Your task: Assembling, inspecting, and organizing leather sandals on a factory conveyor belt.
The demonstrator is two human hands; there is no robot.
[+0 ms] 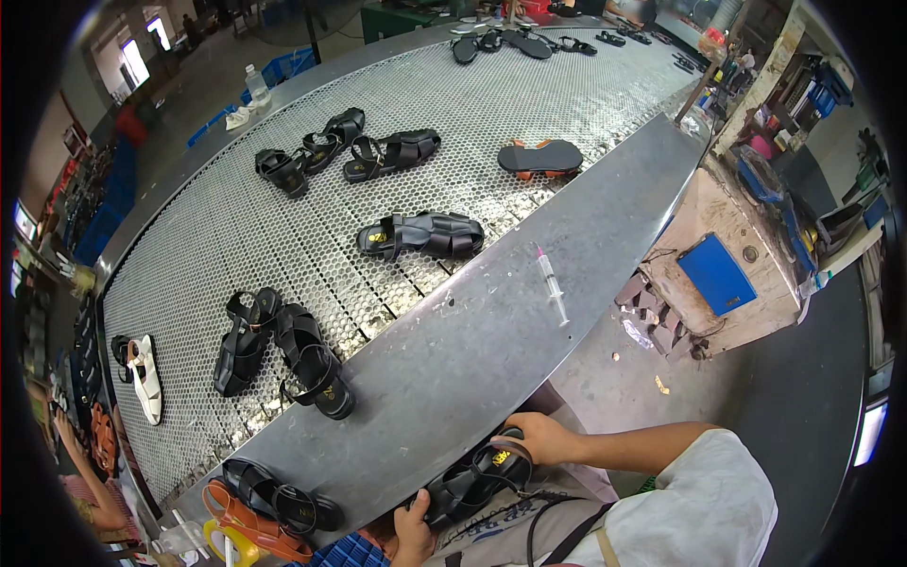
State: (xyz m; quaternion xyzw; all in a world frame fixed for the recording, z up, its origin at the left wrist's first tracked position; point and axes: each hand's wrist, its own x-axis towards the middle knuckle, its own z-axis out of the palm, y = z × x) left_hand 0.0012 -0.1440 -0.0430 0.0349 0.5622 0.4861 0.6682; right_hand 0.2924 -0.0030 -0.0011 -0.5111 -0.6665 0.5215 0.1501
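I hold a black strappy sandal (463, 489) close to my lap, just off the near edge of the metal ledge. My right hand (540, 440) is closed around its heel end, by the back strap and the gold-marked insole. Gripping the toe end is my left hand (413, 529), its thumb along the side and the other fingers mostly hidden. On the ledge to the left lie another black sandal (280, 496) and an orange sandal (248, 522). A slim clear syringe (552, 286) with a pink tip rests farther along the ledge.
Several black sandals, such as a pair (283, 350) and a single one (420, 234), lie on the perforated bed (227, 222). An orange-strapped sandal (540, 159) shows its black sole; a white sandal (145, 380) is far left. A yellow tape roll (236, 548) sits lower left. Another person's arm (85, 463) shows at left.
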